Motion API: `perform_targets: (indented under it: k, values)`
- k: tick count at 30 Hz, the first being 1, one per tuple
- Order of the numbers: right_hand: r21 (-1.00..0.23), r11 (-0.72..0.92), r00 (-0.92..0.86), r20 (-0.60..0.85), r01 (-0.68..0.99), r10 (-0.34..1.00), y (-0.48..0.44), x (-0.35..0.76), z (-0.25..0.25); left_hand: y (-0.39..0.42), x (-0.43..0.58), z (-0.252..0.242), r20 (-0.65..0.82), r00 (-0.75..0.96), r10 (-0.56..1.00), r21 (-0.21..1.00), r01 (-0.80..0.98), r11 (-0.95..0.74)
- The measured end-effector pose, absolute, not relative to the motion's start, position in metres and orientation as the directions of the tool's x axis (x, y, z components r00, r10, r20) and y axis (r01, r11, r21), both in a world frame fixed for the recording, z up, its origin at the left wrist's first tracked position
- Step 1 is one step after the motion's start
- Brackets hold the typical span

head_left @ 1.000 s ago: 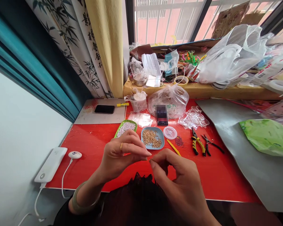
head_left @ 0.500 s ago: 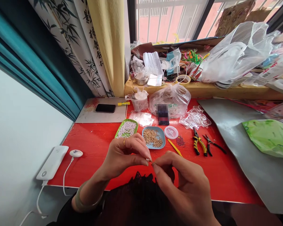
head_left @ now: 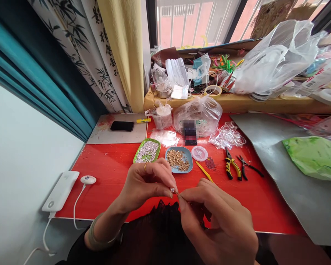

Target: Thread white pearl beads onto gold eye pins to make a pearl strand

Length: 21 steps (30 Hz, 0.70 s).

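Observation:
My left hand [head_left: 147, 182] is closed in a pinch on a small whitish bead [head_left: 172, 190], held over the front of the red table [head_left: 107, 162]. Close beside it, my right hand [head_left: 220, 217] pinches a thin strand [head_left: 177, 193] that runs toward the bead. Fingers partly cover both, and I cannot tell whether the strand is wire or thread. Just beyond the hands, a green tray [head_left: 135, 157] carries pearly beads, and a blue tray [head_left: 191, 162] carries gold beads. A white plastic spool [head_left: 199, 153] lies right of the blue tray.
Yellow-black pliers [head_left: 233, 167] and smaller black pliers [head_left: 246, 167] lie right, near a yellow stick tool [head_left: 204, 171]. Behind are a tied plastic bag [head_left: 209, 117] and a phone [head_left: 122, 126]. A white power bank [head_left: 61, 191] with cable is left. A grey sheet [head_left: 281, 176] covers the right side.
My right hand has shifted slightly down and right, its fingertips a little farther from my left ones. The bead and strand now show more clearly. The view has tilted slightly.

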State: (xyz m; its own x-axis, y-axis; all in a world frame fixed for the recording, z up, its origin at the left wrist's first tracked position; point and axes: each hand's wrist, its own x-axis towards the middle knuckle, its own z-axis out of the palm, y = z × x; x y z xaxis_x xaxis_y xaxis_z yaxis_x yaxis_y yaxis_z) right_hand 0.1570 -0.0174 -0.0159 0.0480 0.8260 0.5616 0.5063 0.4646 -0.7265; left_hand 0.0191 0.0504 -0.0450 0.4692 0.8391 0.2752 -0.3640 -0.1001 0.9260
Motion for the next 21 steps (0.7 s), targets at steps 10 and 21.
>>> perform_targets:
  k: [10, 21]
  values:
    - [-0.694, 0.485, 0.017, 0.581, 0.532, 0.813, -0.0166, 0.1575, -0.0156, 0.0488, 0.018, -0.0442, 0.336, 0.464, 0.82, 0.916, -0.364, -0.169]
    - [-0.639, 0.472, 0.003, 0.596, 0.607, 0.803, -0.023, 0.1557, -0.0114, 0.044, 0.018, -0.044, 0.337, 0.459, 0.822, 0.919, -0.352, -0.18]
